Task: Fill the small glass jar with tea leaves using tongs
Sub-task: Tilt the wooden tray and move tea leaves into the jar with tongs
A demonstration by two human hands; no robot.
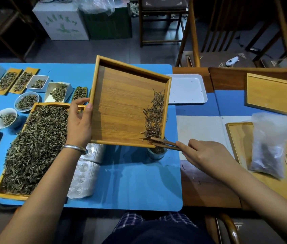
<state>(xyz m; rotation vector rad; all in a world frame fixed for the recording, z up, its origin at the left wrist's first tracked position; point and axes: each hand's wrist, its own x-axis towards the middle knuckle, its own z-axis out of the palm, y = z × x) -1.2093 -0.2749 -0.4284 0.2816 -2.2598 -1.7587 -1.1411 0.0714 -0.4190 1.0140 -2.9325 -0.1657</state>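
The left hand (79,122) grips the left edge of a square bamboo tray (121,106), thumb curled over the rim and fingers underneath, and holds it lifted and tilted so that its lower right corner hangs over the small glass jar (156,153). A silver bangle (74,148) sits on that wrist. A streak of brown tea leaves (154,117) lies along the tray's right wall, gathered toward the low corner.

The right hand (209,155) pinches a pair of dark wooden tongs (165,144) between thumb and fingers; the tips rest among the leaves at the tray's corner, directly above the jar's mouth. The jar stands upright on the blue mat (139,182), partly hidden by the tray, with some leaves visible inside.

To the left, a large bamboo tray (33,147) heaped with greenish leaves lies on the mat, beside clear plastic packaging (84,175). Small bowls (26,101) and dishes of leaves stand behind it. A white tray (186,88) lies beyond the jar, and a clear bag (269,147) holding dark leaves rests on another wooden tray at the right.
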